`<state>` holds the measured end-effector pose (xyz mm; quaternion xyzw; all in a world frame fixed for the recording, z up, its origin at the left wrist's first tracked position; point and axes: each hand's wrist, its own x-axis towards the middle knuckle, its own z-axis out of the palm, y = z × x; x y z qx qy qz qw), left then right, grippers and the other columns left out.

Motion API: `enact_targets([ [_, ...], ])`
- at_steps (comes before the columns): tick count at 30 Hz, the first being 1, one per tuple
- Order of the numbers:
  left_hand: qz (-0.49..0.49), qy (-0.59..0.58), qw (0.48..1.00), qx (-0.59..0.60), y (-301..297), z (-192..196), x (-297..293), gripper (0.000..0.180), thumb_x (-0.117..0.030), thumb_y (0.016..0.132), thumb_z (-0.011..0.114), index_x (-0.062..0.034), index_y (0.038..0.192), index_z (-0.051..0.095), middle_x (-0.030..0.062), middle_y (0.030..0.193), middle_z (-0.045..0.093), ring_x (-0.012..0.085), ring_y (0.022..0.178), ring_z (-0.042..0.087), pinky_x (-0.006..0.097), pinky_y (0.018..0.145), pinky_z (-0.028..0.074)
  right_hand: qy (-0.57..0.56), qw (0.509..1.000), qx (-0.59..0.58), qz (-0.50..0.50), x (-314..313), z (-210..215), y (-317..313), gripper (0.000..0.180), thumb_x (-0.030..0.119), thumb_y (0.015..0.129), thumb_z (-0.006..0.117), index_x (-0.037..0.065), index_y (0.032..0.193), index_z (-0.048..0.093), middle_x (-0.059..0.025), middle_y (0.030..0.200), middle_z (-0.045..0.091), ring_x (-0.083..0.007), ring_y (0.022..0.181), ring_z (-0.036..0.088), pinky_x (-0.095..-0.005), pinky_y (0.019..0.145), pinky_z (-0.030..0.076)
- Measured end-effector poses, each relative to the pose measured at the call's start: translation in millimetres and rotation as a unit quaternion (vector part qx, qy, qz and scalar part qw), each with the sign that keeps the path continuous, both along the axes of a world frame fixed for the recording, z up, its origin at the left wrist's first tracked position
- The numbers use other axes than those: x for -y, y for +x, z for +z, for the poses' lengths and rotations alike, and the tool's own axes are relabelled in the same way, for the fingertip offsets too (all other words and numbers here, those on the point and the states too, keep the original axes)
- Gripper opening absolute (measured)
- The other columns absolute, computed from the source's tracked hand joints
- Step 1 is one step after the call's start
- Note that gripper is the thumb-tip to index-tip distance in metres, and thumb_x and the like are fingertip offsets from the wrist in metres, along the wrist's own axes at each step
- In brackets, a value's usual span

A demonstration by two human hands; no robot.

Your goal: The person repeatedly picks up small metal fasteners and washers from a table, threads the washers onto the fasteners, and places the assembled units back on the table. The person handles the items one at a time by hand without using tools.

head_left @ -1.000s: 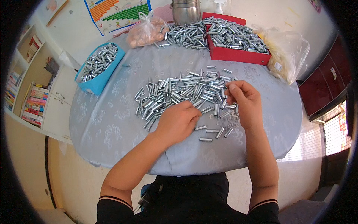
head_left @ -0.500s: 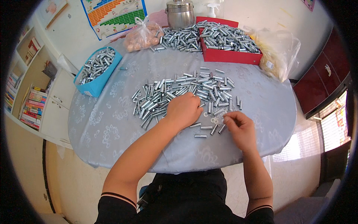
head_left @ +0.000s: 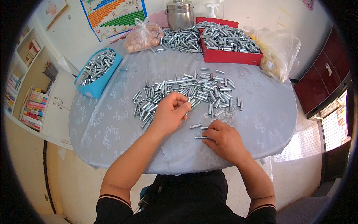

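My left hand [head_left: 169,115] is held over the near side of a heap of silvery metal sleeves [head_left: 153,102]. Its thumb and fingers are closed on one slim metal sleeve [head_left: 189,99], held roughly upright. Lower and to the right, my right hand [head_left: 225,143] rests at the cloth, its thumb and fingertips closing round the end of a lying metal sleeve [head_left: 199,137]. Another loose sleeve [head_left: 195,126] lies just beyond those fingers. Small pale washers [head_left: 228,118] are scattered between the right hand and the heap.
A blue box [head_left: 97,84] of metal fasteners stands at the left, a red box [head_left: 231,57] of them at the back. Beside the red box are a loose pile, a steel pot [head_left: 180,16] and two plastic bags [head_left: 143,39]. A grey patterned cloth [head_left: 100,127] covers the round table.
My left hand has drawn back from the heap toward me, now with a sleeve in its fingers. My right hand has moved left and nearer, from the washers to the loose sleeves.
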<state>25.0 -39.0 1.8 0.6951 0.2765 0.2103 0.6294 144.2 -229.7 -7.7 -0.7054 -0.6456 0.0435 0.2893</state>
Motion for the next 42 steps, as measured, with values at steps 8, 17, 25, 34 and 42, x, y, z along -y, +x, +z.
enact_targets([
  [8, 0.018, -0.069, 0.991, 0.116, -5.2, -7.3, 2.5, 0.025, -0.007, 0.093, 0.056, -0.0020, 0.117, 0.056, 0.0094, 0.092, 0.068, 0.0099, 0.064, 0.060, 0.023, 0.053, 0.048, 0.047, 0.988, -0.139, -0.044, -12.3, 6.2, 4.4, 0.014, 0.013, 0.083, 0.068, 0.005, 0.093, 0.062, -0.0114, 0.090, 0.061, -0.0312, 0.079, 0.063, -0.0394, 0.067, 0.051],
  [17, 0.130, -0.160, 0.947, 0.246, -2.6, -17.1, -16.0, 0.016, -0.009, 0.096, 0.053, -0.0029, 0.110, 0.055, 0.0130, 0.100, 0.067, 0.0162, 0.079, 0.066, 0.030, 0.070, 0.058, 0.068, 0.958, -0.268, -0.074, -69.2, 31.4, 23.2, 0.015, 0.011, 0.087, 0.065, -0.001, 0.094, 0.059, -0.0134, 0.077, 0.064, -0.0220, 0.065, 0.062, -0.0322, 0.062, 0.049],
  [25, 0.150, -0.195, 0.930, 0.274, -5.9, -17.7, -20.7, 0.015, -0.006, 0.094, 0.054, -0.0026, 0.108, 0.055, 0.0161, 0.103, 0.066, 0.0201, 0.084, 0.068, 0.032, 0.073, 0.059, 0.057, 0.951, -0.299, -0.058, -90.0, 23.4, 20.0, 0.014, 0.008, 0.085, 0.067, -0.001, 0.094, 0.060, -0.0103, 0.076, 0.062, -0.0155, 0.064, 0.059, -0.0297, 0.059, 0.047],
  [34, 0.117, -0.131, 0.965, 0.193, -2.4, -19.9, -15.9, 0.016, -0.008, 0.094, 0.058, 0.0004, 0.107, 0.059, 0.0142, 0.100, 0.068, 0.0192, 0.083, 0.069, 0.032, 0.073, 0.059, 0.076, 0.937, -0.336, -0.053, -93.3, 7.8, 20.6, 0.018, 0.005, 0.084, 0.069, -0.001, 0.101, 0.065, -0.0083, 0.083, 0.067, -0.0129, 0.070, 0.061, -0.0267, 0.064, 0.050],
  [42, -0.016, -0.134, 0.984, 0.119, -6.3, -15.9, -9.6, 0.023, -0.008, 0.092, 0.061, 0.0021, 0.113, 0.061, 0.0127, 0.101, 0.069, 0.0190, 0.080, 0.069, 0.029, 0.070, 0.058, 0.069, 0.869, -0.487, -0.052, -84.9, 12.7, 40.0, 0.018, 0.002, 0.085, 0.070, 0.000, 0.103, 0.067, -0.0028, 0.082, 0.067, -0.0073, 0.070, 0.059, -0.0219, 0.062, 0.049],
])
